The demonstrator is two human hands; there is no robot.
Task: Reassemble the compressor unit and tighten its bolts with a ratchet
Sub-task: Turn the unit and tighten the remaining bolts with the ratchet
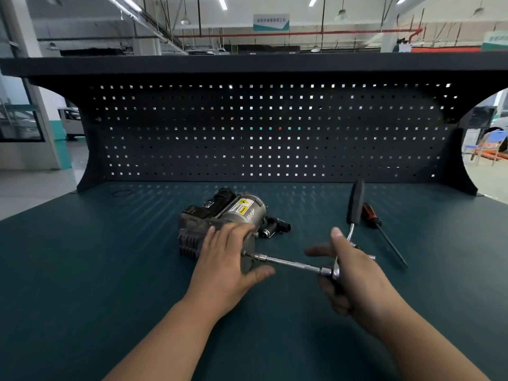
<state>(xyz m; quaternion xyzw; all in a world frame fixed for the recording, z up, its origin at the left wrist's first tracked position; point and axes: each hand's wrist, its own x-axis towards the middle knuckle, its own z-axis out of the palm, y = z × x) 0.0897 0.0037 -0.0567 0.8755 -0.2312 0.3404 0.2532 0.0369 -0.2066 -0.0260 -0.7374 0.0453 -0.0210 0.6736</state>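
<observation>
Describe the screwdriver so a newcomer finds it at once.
Start at the green bench under the pegboard. Right of the compressor lies the screwdriver. Unlike the ratchet beside it, it has a red-and-black handle and a thin dark shaft.

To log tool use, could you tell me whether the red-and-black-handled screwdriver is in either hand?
No, the red-and-black-handled screwdriver lies on the dark green bench, beyond the right hand.

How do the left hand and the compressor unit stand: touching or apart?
Touching. The head view shows the left hand laid on the compressor unit, its fingers pressed across the near end with no gap.
</observation>
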